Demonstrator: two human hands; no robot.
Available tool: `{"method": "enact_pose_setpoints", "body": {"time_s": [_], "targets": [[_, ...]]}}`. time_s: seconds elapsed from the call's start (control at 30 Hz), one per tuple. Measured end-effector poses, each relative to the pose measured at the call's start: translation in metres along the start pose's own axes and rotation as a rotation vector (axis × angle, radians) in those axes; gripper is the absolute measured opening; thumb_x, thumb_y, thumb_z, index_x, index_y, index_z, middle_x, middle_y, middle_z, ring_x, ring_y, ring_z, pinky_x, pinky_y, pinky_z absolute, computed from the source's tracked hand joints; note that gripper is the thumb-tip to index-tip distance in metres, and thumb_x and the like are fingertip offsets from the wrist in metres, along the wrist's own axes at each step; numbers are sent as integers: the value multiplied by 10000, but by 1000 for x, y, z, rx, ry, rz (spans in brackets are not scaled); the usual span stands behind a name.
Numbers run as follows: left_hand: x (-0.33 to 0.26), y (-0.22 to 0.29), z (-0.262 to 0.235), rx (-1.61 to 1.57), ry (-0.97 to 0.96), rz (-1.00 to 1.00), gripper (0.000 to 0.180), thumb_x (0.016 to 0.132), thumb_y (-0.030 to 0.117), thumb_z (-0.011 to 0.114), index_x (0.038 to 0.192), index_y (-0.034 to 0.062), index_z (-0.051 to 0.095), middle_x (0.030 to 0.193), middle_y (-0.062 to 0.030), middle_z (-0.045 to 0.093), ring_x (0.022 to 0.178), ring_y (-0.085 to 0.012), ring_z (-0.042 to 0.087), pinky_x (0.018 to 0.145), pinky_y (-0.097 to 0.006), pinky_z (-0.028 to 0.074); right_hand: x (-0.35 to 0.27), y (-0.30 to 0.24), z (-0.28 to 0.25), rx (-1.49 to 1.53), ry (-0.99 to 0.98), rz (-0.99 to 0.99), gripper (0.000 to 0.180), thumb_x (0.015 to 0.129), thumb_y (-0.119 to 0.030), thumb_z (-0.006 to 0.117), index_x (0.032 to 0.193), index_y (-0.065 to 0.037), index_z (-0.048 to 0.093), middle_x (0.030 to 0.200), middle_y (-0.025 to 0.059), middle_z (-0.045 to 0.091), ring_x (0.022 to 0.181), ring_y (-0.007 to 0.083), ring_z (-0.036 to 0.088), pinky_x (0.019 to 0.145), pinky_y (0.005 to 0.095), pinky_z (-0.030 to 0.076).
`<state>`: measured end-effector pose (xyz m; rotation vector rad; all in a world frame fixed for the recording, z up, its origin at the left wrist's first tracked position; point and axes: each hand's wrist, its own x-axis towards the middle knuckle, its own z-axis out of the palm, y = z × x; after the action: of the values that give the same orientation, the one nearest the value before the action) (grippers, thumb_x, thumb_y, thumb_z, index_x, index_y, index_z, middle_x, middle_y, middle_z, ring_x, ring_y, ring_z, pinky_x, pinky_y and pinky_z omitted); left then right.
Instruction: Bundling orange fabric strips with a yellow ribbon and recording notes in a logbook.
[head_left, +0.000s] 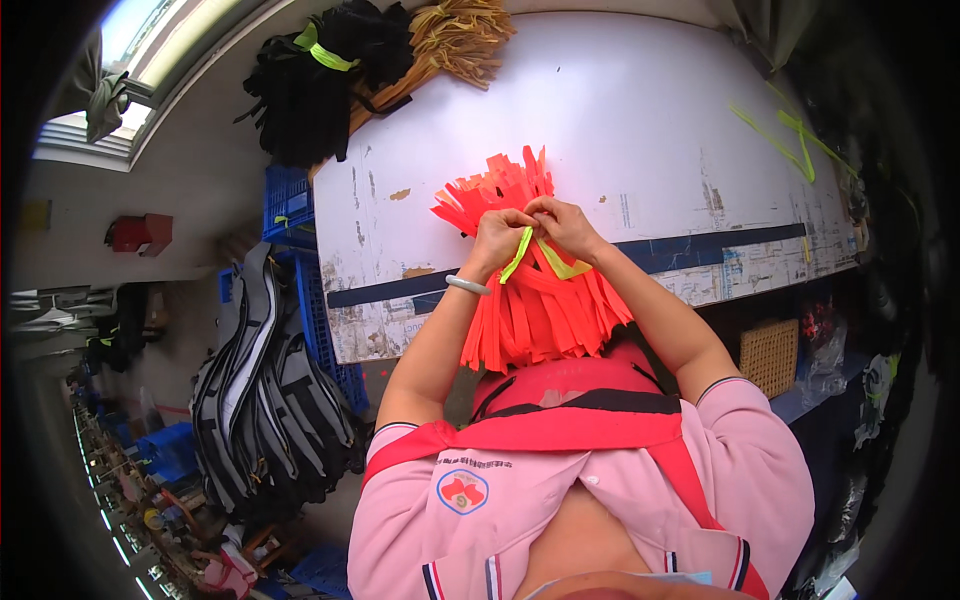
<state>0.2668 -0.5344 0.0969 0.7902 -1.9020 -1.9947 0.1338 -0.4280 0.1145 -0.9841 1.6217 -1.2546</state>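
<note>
A thick bundle of red-orange fabric strips [545, 310] lies over the front edge of the white table [600, 100], its ends fanning out toward the far side and toward me. Around its middle runs a yellow-green strip [563, 262]. My left hand [500, 240], below a pale bangle on the wrist, pinches one end of this strip. Fingers of my right hand [565, 228] are closed too, meeting the left fingertips at the strip above the bundle. Whether a knot sits under the fingertips is hidden.
Bundles of black strips [310, 85] and tan strips [465, 40] lie at the table's far left. Loose yellow-green strips [790, 135] rest at the far right. Grey and black cut pieces [265, 400] hang over a blue crate [325, 340] on the left. A woven tan piece [768, 358] sits below the right edge.
</note>
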Motion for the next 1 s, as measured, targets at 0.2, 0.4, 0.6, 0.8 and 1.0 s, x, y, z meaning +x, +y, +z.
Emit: {"method": "enact_pose_setpoints", "body": {"time_s": [0.2,0.4,0.6,0.8,1.0], "targets": [[-7,0,9,290,107,308,77,774,-41,634,817,0,683,773,-66,658,707,-152,632,647,-264,502,3,7,-3,-98,-16,11,156,935,-70,516,1028,5,616,861,58,656,768,107,618,718,261,515],[4,5,12,661,304,693,139,736,-37,628,860,19,598,886,-134,570,750,-335,597,655,-367,508,9,13,-1,-265,102,-174,155,919,-92,566,1022,-6,642,816,86,676,738,137,647,692,281,527],[6,-7,17,575,390,604,135,788,-54,593,895,27,580,893,-144,562,789,-329,609,669,-372,503,22,11,-11,-192,-89,41,161,891,-40,576,1031,4,641,766,74,656,654,104,601,627,262,505],[4,-9,14,534,397,604,155,758,-65,623,877,32,600,841,-131,585,753,-302,611,657,-359,495,31,14,-15,-671,-60,-383,67,831,-46,560,884,-10,579,793,144,630,746,313,637,663,396,508],[-22,-10,15,563,395,569,85,761,56,701,812,26,640,853,-122,601,832,-306,600,711,-381,488,30,13,-15,-789,3,-391,87,839,-85,559,877,-49,490,822,150,590,778,358,617,655,446,496]]}}
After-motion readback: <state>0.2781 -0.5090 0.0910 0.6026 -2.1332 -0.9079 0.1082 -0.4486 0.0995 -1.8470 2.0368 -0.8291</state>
